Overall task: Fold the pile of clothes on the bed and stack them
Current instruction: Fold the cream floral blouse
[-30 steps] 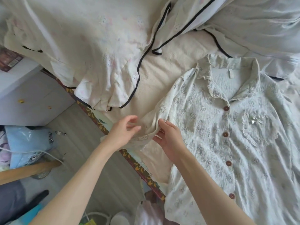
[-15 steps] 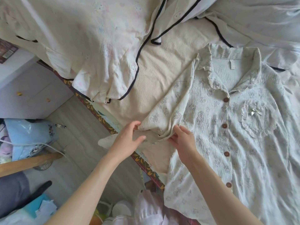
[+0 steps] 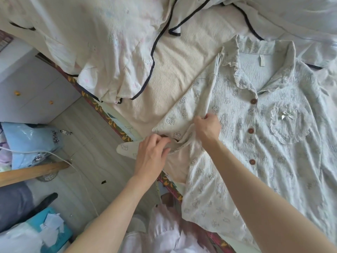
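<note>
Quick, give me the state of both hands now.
Left hand: gripping the sleeve near its cuff.
Right hand: pinching the same sleeve higher up.

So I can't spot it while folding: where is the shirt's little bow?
In the head view, the small pale satin bow sits on the round lace-edged chest pocket, right of the brown buttons.

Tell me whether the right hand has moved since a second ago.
Yes. The right hand, gripping the sleeve, has moved right across the shirt, closer to the brown buttons.
</note>
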